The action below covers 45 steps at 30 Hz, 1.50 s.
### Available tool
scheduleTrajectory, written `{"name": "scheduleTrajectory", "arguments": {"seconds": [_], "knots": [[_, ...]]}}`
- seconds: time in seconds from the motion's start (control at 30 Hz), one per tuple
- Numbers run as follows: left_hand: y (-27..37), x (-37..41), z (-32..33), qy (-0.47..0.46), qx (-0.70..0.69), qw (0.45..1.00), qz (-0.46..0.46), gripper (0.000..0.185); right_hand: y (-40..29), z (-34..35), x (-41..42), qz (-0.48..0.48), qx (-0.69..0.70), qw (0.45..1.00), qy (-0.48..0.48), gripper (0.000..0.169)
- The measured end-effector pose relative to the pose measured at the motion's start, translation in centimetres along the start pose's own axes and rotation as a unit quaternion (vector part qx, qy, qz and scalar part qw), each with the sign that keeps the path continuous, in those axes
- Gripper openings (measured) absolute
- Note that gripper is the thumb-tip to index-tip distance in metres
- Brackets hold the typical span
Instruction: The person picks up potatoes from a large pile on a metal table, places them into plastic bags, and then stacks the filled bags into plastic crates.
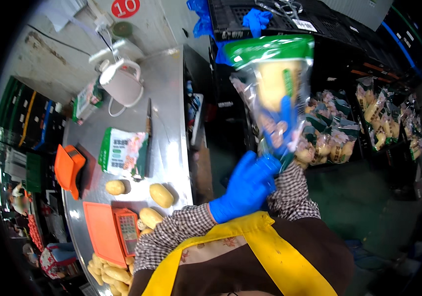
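A clear plastic bag with a green top (270,51) and printed flowers, holding a pale yellow potato (278,83), is held up in front of me. My right hand (279,127), in a blue glove, lies around the bag's lower part, partly behind its plastic. Gloved in blue too, my left hand (246,187) closes its fingers on the bag's bottom end. To the left, on the steel table (166,77), lie a pack of printed bags (125,152), a knife (149,118) and loose potatoes (161,195).
An orange scale (69,168), an orange tray (103,231), a pile of potatoes (112,275) and a white electric kettle (122,82) stand on the table. Black crates of bagged potatoes (325,137) are at the right. A blue glove (257,20) lies on a crate. People sit at far left.
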State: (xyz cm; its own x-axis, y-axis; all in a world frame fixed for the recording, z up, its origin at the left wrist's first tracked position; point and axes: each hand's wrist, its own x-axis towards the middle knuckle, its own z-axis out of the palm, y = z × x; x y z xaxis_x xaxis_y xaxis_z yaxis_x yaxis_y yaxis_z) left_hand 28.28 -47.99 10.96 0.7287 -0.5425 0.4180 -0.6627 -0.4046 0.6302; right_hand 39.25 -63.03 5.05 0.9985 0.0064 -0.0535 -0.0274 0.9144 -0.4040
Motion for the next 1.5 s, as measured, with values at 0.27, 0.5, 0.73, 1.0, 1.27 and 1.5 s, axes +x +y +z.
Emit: {"name": "scheduleTrajectory", "arguments": {"seconds": [0.27, 0.5, 0.73, 1.0, 1.27, 1.5], "knots": [[-5.5, -5.0, -3.9, 0.217, -0.013, 0.965, -0.144, 0.017, -17.1, -2.1, -6.0, -0.077, -0.487, 0.865, -0.095, 0.043], [-11.6, -19.0, -10.1, 0.378, -0.011, 0.851, -0.364, 0.003, -17.6, -0.6, -3.7, 0.015, -0.652, 0.689, -0.316, 0.039], [-7.0, -21.0, -6.7, 0.404, -0.046, 0.807, -0.428, 0.007, -3.0, -6.3, 12.1, 0.095, -0.825, 0.283, -0.480, 0.033], [-1.2, -27.6, -6.0, 0.500, 0.157, 0.729, -0.440, 0.008, 2.0, -5.5, 21.8, 0.169, -0.807, -0.184, -0.536, 0.027], [5.9, -38.0, -2.0, 0.644, 0.241, 0.460, -0.561, 0.015, 14.7, 20.3, 13.9, -0.094, -0.802, 0.068, -0.587, 0.033], [13.6, -44.5, 0.9, 0.680, 0.342, 0.252, -0.598, 0.021, 30.6, 20.6, -4.1, 0.006, -0.512, 0.064, -0.857, 0.044]]}}
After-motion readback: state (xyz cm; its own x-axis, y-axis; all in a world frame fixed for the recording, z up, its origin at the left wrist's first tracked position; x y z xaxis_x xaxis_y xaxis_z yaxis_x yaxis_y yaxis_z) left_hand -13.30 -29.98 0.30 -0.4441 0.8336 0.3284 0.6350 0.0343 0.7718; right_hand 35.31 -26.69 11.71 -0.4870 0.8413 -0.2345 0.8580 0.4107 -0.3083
